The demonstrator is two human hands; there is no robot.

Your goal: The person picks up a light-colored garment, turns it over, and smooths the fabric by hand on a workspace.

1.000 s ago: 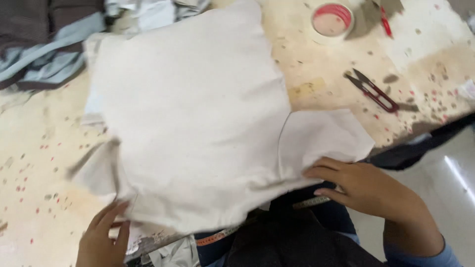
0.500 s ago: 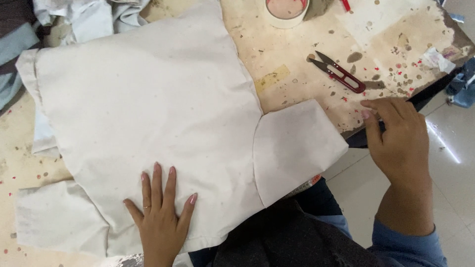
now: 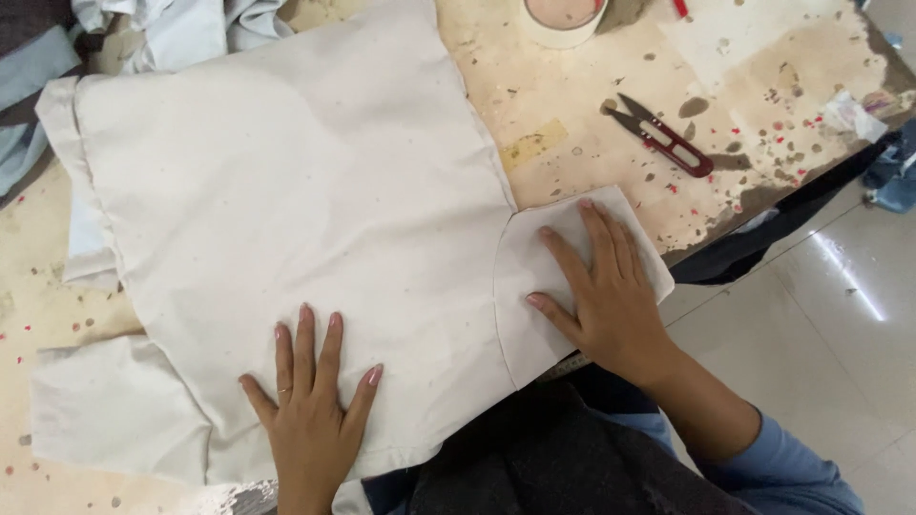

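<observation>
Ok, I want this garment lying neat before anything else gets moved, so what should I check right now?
1. Left hand flat on the cream garment: ok.
2. Right hand flat on the sleeve: ok.
3. Garment body smooth: ok.
4. Sleeve fully on the table: not ok, its corner hangs over the edge.
5. Thread snips apart from the cloth: ok.
6. Tape roll apart from the cloth: ok.

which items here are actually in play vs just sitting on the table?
In play:
- cream garment, spread flat
- its sleeve, under the right hand
- left hand, pressed flat on the garment's near edge

Lying about:
- red snips
- tape roll
- blue cloth at the far edge
- paper scrap
</observation>
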